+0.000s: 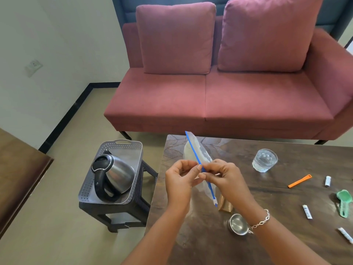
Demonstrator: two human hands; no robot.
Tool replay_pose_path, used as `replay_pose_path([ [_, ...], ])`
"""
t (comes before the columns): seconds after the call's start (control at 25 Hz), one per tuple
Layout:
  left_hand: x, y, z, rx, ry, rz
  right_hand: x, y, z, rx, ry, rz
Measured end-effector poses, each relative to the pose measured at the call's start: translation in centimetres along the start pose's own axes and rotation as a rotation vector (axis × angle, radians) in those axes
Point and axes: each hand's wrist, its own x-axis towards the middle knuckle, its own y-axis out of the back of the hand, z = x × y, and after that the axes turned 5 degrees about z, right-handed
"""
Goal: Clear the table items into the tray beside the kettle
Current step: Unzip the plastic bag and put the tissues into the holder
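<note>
Over the table's left part I hold a clear zip bag (193, 152) with a blue seal strip. My left hand (181, 178) and my right hand (223, 176) both pinch that strip near its middle, one from each side. A grey perforated tray (133, 150) sits on a dark stool left of the table, with a steel kettle (112, 175) standing in it. On the dark wooden table (267, 217) lie a glass (264, 160), an orange clip (299, 181), a green scoop (344, 201), three small white sachets (307, 211) and a steel strainer (237, 224).
A small brown packet (226, 205) lies partly hidden under my right wrist. A pink sofa (229, 92) stands behind the table. A wooden surface (19, 165) juts in at the left. Bare floor separates the stool from the sofa.
</note>
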Motion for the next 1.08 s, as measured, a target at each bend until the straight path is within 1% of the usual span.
replay_pose_path([
  [0.12,-0.16,0.18,-0.14,-0.042,0.027,-0.024,-0.04,0.25,0.19,0.096,-0.011,-0.027],
  [0.28,-0.23,0.22,-0.24,-0.056,0.045,0.011,0.16,0.05,0.49,0.089,-0.017,-0.026],
  [0.48,-0.38,-0.03,-0.18,-0.022,0.043,0.016,0.18,0.08,0.71,0.042,-0.01,-0.008],
  [0.72,-0.68,-0.43,-0.05,0.005,0.04,0.025,-0.14,0.0,0.22,-0.113,0.055,0.051],
  [0.84,-0.66,-0.47,-0.16,0.032,0.031,0.053,-0.21,-0.1,-0.05,-0.197,0.091,0.041],
  [1.08,-0.69,-0.17,-0.25,0.063,0.012,0.082,-0.14,-0.12,-0.15,-0.212,0.08,-0.009],
])
